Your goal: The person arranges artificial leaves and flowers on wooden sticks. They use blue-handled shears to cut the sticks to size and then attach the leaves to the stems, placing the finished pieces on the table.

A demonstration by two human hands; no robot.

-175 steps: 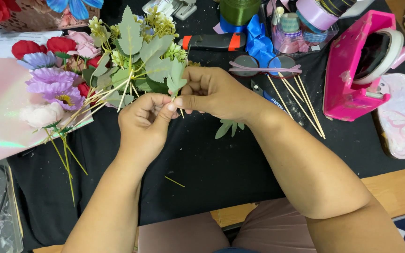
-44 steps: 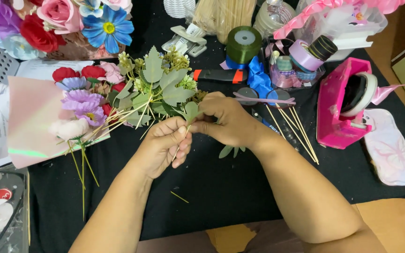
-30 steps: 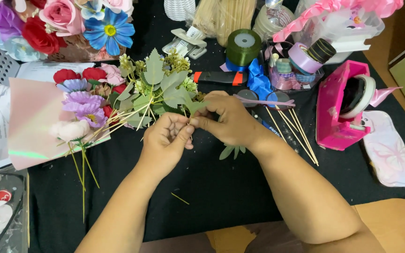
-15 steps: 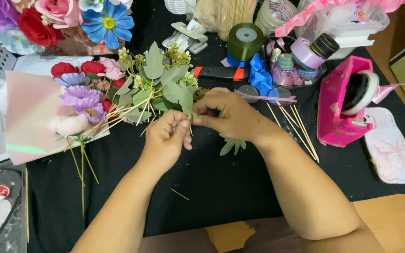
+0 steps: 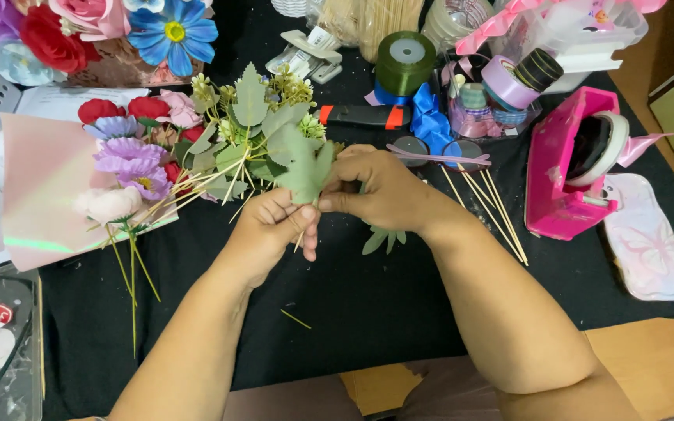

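Note:
My left hand [image 5: 271, 234] and my right hand [image 5: 376, 191] meet over the black tablecloth [image 5: 352, 304], both pinching one artificial green leaf sprig [image 5: 303, 168] by its thin stem. The leaves stand up between my fingertips. Just left of my hands lies a pile of artificial greenery [image 5: 251, 136] on pale stems. Further left lie red, purple and pink fabric flowers [image 5: 130, 152]. A loose green leaf [image 5: 382, 238] peeks out under my right wrist.
Wooden skewers [image 5: 489, 210] lie right of my right hand. A pink tape dispenser [image 5: 571, 164] stands at the right. A green ribbon roll [image 5: 406, 62], blue ribbon [image 5: 429, 117], a cutter [image 5: 364, 115] and containers are behind. Pink paper [image 5: 37, 183] lies at the left.
My hands have kept working the leaf sprig, shifting slightly. The view has tilted, so the table things sit a little lower in the picture.

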